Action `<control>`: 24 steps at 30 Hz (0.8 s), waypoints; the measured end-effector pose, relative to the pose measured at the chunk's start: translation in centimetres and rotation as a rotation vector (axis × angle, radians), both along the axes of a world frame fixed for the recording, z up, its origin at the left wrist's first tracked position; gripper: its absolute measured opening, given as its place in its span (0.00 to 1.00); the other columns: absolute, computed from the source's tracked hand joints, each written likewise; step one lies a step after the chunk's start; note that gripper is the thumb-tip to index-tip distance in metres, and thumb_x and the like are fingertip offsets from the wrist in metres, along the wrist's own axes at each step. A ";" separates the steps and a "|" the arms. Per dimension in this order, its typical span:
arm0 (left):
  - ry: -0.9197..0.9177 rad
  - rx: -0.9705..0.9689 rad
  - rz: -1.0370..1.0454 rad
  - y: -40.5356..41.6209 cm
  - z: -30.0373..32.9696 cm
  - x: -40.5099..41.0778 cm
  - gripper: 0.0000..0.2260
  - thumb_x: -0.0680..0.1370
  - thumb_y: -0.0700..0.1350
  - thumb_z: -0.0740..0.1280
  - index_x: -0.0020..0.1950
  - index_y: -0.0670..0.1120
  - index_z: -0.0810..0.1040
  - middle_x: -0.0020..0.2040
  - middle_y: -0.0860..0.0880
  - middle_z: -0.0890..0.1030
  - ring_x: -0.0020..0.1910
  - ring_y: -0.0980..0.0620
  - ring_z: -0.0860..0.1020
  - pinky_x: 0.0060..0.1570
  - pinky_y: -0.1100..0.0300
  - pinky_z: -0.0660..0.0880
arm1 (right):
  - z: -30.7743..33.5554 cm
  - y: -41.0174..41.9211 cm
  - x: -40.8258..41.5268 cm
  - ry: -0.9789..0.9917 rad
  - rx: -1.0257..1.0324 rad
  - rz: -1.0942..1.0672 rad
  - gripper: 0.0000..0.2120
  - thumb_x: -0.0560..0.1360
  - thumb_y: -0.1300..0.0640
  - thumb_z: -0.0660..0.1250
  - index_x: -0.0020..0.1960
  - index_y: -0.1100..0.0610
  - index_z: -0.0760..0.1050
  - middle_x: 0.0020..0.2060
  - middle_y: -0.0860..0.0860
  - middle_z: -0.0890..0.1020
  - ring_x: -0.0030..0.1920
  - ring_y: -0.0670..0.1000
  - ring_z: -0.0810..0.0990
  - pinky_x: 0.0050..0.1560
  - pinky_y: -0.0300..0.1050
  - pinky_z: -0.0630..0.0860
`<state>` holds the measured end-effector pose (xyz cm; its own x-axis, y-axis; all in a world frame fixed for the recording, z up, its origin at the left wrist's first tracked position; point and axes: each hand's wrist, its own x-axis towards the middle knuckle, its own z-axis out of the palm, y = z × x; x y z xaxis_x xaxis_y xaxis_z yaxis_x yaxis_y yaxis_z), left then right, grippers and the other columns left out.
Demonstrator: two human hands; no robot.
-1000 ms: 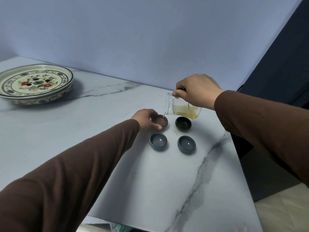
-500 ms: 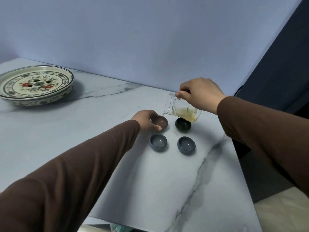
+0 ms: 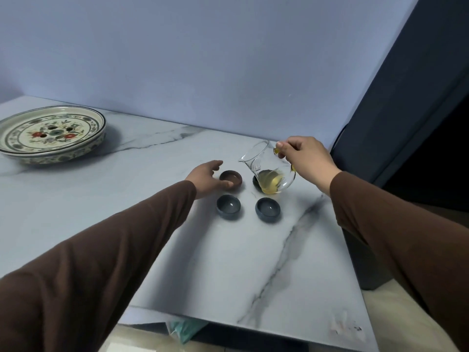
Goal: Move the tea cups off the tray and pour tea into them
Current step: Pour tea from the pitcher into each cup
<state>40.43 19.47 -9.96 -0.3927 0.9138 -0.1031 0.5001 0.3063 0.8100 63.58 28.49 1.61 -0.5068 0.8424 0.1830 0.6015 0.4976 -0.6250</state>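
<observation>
Glass pitcher [image 3: 269, 171] with yellow tea hangs pinched in the right hand [image 3: 304, 161] over the dark cup [image 3: 255, 181], while the left hand [image 3: 206, 177], fingers loosely spread, touches the brown cup [image 3: 230, 178] just right of it on the surface [image 3: 101, 199].

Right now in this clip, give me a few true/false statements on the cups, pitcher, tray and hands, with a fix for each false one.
1. The right hand holds the glass pitcher above the table. True.
2. The pitcher is empty. False: yellow tea sits in its bottom.
3. Four cups stand on the table, none on the tray. True.
4. The left hand lifts the brown cup off the table. False: the cup stands on the table, the hand beside it with the thumb at its rim.
5. The two grey cups stand farther from the person than the brown one. False: they are nearer.
</observation>
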 end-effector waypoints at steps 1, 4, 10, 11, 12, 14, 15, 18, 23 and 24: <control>0.001 0.042 0.014 -0.7 0.0 0.1 0.36 0.69 0.54 0.77 0.74 0.51 0.68 0.68 0.50 0.74 0.64 0.51 0.73 0.64 0.57 0.69 | 0.1 -0.3 0.2 -0.005 0.001 0.012 0.16 0.79 0.45 0.63 0.42 0.53 0.81 0.33 0.44 0.79 0.35 0.48 0.74 0.42 0.44 0.70; 0.010 0.111 0.022 -3.1 -0.2 0.9 0.30 0.69 0.55 0.76 0.69 0.51 0.73 0.64 0.52 0.77 0.61 0.53 0.74 0.61 0.58 0.70 | 0.2 -1.4 0.7 -0.038 0.015 0.053 0.15 0.79 0.44 0.62 0.43 0.52 0.82 0.36 0.43 0.81 0.37 0.47 0.74 0.43 0.44 0.71; 0.065 0.025 -0.054 -5.9 -1.9 3.3 0.32 0.66 0.56 0.77 0.68 0.52 0.74 0.63 0.52 0.77 0.61 0.52 0.74 0.58 0.60 0.68 | 0.5 -3.0 1.4 -0.175 0.115 0.126 0.14 0.79 0.44 0.63 0.39 0.49 0.79 0.31 0.42 0.79 0.34 0.43 0.74 0.37 0.41 0.68; 0.072 0.025 -0.046 -6.0 -2.2 3.7 0.33 0.66 0.56 0.77 0.69 0.51 0.74 0.63 0.51 0.77 0.61 0.52 0.74 0.59 0.60 0.68 | 0.5 -3.2 1.4 -0.209 0.136 0.140 0.14 0.78 0.43 0.62 0.41 0.49 0.80 0.35 0.44 0.81 0.37 0.46 0.76 0.40 0.43 0.70; 0.071 0.027 -0.032 -6.1 -2.4 4.0 0.33 0.66 0.55 0.78 0.69 0.51 0.74 0.63 0.51 0.78 0.61 0.51 0.75 0.59 0.60 0.69 | 0.4 -3.4 1.4 -0.241 0.157 0.151 0.14 0.78 0.43 0.62 0.43 0.50 0.80 0.38 0.46 0.82 0.40 0.49 0.77 0.44 0.45 0.73; 0.057 0.031 -0.006 -6.1 -2.6 4.4 0.33 0.65 0.55 0.78 0.68 0.51 0.74 0.62 0.51 0.78 0.60 0.51 0.76 0.59 0.60 0.70 | 0.2 -3.7 1.2 -0.289 0.196 0.171 0.14 0.78 0.43 0.62 0.43 0.51 0.80 0.38 0.47 0.81 0.43 0.53 0.77 0.45 0.47 0.72; 0.050 0.031 0.005 -6.1 -2.6 4.5 0.33 0.65 0.55 0.78 0.68 0.51 0.74 0.61 0.51 0.78 0.59 0.52 0.76 0.57 0.60 0.69 | 0.1 -3.8 1.1 -0.307 0.213 0.182 0.14 0.78 0.44 0.62 0.42 0.50 0.79 0.36 0.46 0.79 0.42 0.53 0.76 0.43 0.47 0.70; 0.035 0.034 0.025 -6.0 -2.5 4.6 0.32 0.65 0.53 0.79 0.67 0.51 0.75 0.60 0.51 0.79 0.57 0.51 0.76 0.55 0.61 0.69 | -0.1 -4.0 0.6 -0.358 0.276 0.210 0.13 0.78 0.43 0.61 0.42 0.48 0.78 0.35 0.45 0.77 0.43 0.53 0.75 0.41 0.46 0.66; 0.009 0.038 0.036 -5.9 -2.5 4.5 0.27 0.66 0.50 0.79 0.63 0.50 0.78 0.58 0.50 0.81 0.56 0.50 0.78 0.53 0.60 0.72 | 0.1 -4.4 -0.5 -0.399 0.337 0.261 0.13 0.79 0.44 0.61 0.40 0.50 0.76 0.29 0.43 0.75 0.40 0.53 0.75 0.35 0.45 0.62; 0.005 0.039 0.035 -5.9 -2.5 4.5 0.27 0.66 0.50 0.79 0.63 0.49 0.78 0.57 0.49 0.81 0.55 0.50 0.78 0.51 0.62 0.71 | 0.2 -4.5 -0.7 -0.417 0.361 0.273 0.13 0.79 0.44 0.61 0.41 0.51 0.76 0.30 0.45 0.76 0.41 0.54 0.75 0.36 0.46 0.62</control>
